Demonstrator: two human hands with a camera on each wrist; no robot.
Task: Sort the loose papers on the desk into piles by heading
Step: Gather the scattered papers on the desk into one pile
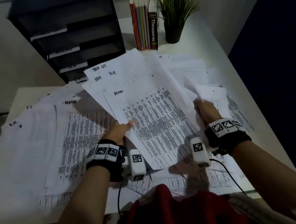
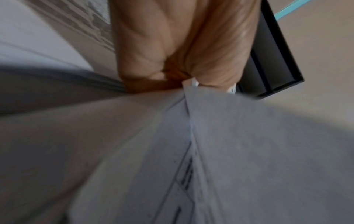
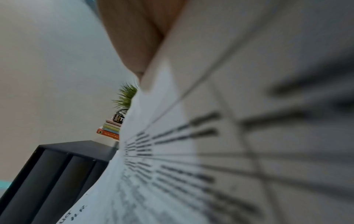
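A fanned bundle of printed sheets is held up above the desk; handwritten headings such as "ADMIN" and "H.R." show at their tops. My left hand pinches the bundle's left edge, thumb on top. Up close, the left hand is seen clamping paper edges. My right hand grips the right edge of the sheets, fingers hidden behind the paper. In the right wrist view the sheets fill the frame beside the right hand. More loose papers headed "ADMIN", "H.R." and "I.T." cover the desk beneath.
A black tiered paper tray with labelled shelves stands at the back left. Upright books and a potted plant stand at the back centre. The white desk ends at a diagonal right edge.
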